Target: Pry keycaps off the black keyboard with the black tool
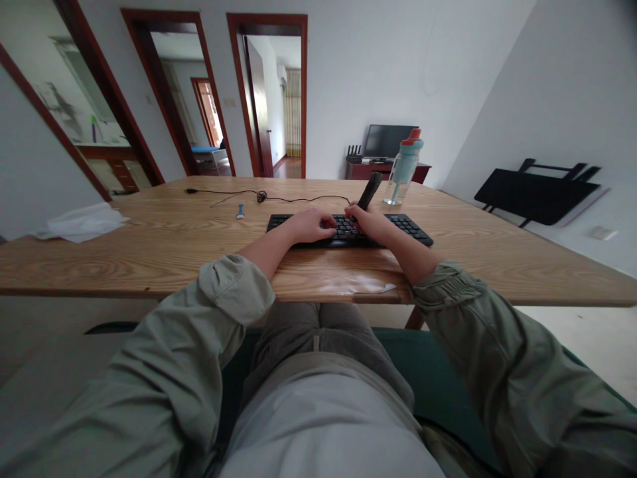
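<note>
Red-topped bottle [403, 168], white sheet [85, 223], dark television [390, 141]

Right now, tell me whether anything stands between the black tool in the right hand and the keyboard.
Nothing visible does: the right hand holds the black tool tilted over the keyboard, though its lower end is hard to make out. The bottle stands beyond the keyboard.

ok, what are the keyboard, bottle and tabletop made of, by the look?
Keyboard: probably hard plastic, black, low sheen; moulded-looking frame and keys.
Bottle: body see-through and glossy, likely clear plastic, though glass isn't ruled out; the opaque, evenly coloured red cap looks like plastic.
Tabletop: wood or wood-look laminate, satin sheen; light brown with visible grain lines.
</note>
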A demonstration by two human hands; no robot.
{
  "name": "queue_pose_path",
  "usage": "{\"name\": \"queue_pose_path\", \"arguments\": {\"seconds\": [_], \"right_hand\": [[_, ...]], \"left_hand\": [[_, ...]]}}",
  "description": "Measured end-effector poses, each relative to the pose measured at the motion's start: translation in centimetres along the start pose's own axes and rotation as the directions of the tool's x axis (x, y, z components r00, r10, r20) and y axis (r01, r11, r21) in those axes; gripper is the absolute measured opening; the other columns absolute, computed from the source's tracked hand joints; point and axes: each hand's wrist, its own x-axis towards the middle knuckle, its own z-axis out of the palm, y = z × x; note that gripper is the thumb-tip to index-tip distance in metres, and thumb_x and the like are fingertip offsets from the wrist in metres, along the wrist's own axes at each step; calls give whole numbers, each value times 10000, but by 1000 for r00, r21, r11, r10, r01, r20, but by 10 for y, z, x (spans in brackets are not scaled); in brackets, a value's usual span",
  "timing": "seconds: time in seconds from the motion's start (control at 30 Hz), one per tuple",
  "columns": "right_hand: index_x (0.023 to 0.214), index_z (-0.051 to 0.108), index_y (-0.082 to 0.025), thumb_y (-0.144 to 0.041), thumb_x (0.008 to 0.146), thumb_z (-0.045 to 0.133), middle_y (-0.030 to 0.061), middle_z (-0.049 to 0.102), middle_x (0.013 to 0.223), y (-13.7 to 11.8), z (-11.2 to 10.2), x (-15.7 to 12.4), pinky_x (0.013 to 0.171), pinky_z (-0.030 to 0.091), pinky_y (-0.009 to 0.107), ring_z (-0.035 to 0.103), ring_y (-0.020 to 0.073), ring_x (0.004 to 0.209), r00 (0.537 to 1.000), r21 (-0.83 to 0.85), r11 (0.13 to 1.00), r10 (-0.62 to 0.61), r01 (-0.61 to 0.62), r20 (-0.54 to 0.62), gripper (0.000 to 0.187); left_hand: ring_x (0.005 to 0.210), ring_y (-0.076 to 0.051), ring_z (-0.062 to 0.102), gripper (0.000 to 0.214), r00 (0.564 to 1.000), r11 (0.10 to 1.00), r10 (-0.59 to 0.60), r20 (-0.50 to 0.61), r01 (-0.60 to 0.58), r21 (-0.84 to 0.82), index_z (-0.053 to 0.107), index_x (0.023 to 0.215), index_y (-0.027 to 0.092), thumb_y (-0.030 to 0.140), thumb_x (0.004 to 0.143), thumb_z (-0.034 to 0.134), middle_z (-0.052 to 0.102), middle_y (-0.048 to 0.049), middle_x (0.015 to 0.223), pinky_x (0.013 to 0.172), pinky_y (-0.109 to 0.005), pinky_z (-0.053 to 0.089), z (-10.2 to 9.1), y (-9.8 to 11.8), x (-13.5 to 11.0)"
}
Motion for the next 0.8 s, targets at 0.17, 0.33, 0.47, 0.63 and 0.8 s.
{"name": "queue_pose_path", "arguments": {"seconds": [0.17, 0.33, 0.47, 0.63, 0.8], "right_hand": [[705, 549, -179, -466, 771, 624, 2, 552, 665, -3, -4, 0, 637, 403, 285, 480, 145, 660, 990, -60, 990, -127, 131, 60, 304], [751, 529, -192, -459, 767, 683, -14, 535, 609, -3, -5, 0, 521, 380, 269, 480, 127, 554, 993, 0, 997, -80, 80, 82, 309], [822, 520, -206, -412, 784, 701, -6, 559, 645, -6, -6, 0, 468, 406, 266, 517, 132, 519, 996, 66, 998, -13, 8, 85, 277], [879, 477, -218, -317, 745, 755, -30, 545, 676, -10, -7, -2, 489, 437, 256, 533, 123, 552, 1000, 137, 991, -1, -2, 22, 324], [1055, 477, -219, -276, 726, 775, -21, 624, 780, -11, -8, 0, 567, 501, 262, 586, 126, 618, 1000, 250, 968, 20, -24, 15, 447]], "left_hand": [[847, -172, 672, 301, 999, 995, 32, -27, -34, -90, 787, 1032, 157, 307, 848, 604, 777, -56, 965, 813, -279, 499, 1, 6, 2], [823, -163, 656, 311, 990, 972, 130, -63, -140, -189, 767, 1074, 147, 250, 830, 603, 765, -41, 934, 813, -280, 489, 3, 11, 6], [785, -154, 635, 288, 994, 975, 89, -62, -100, -200, 779, 1015, 138, 283, 828, 615, 756, -40, 886, 782, -277, 478, 4, 11, 8], [761, -152, 631, 271, 999, 978, 17, -45, -27, -209, 786, 949, 131, 309, 827, 622, 756, -47, 846, 739, -271, 465, 5, 10, 8], [753, -150, 634, 255, 998, 966, -28, -62, 11, -257, 763, 898, 116, 326, 823, 639, 752, -57, 851, 709, -267, 463, 6, 10, 8]]}}
